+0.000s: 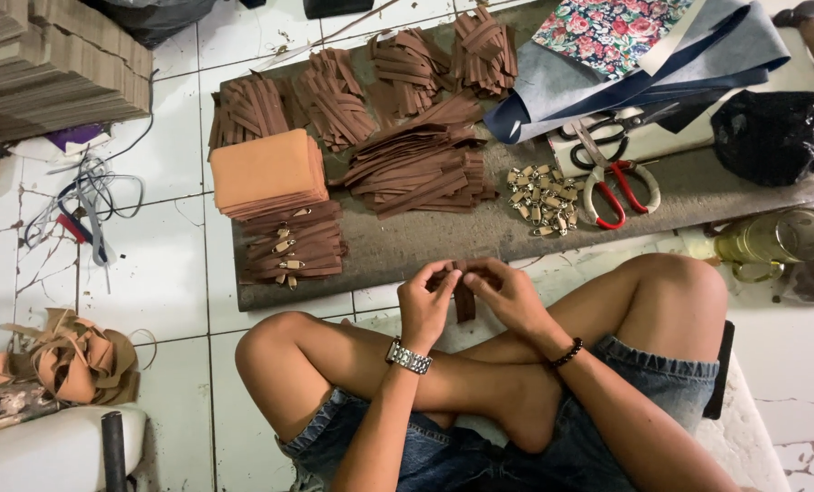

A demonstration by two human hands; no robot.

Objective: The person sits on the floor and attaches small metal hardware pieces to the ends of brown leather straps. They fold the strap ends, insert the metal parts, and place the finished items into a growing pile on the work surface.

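Note:
My left hand [422,305] and my right hand [509,293] are together above my crossed legs, both pinching one brown strap [463,297] that hangs down between them. Just beyond the hands lies a grey work board [407,248] on the tiled floor. On it are piles of brown straps [422,164], a stack of straps with metal clasps fitted [291,249], a stack of tan leather pieces [267,170] and a small heap of loose metal clasps [536,199].
Red-handled scissors [613,187] and black scissors [607,130] lie at the board's right, near blue and floral fabric [626,46], a black bag [770,135] and a brass-coloured jar [776,239]. Cardboard stacks [56,68], cables [83,205] and tan scraps [74,360] sit left.

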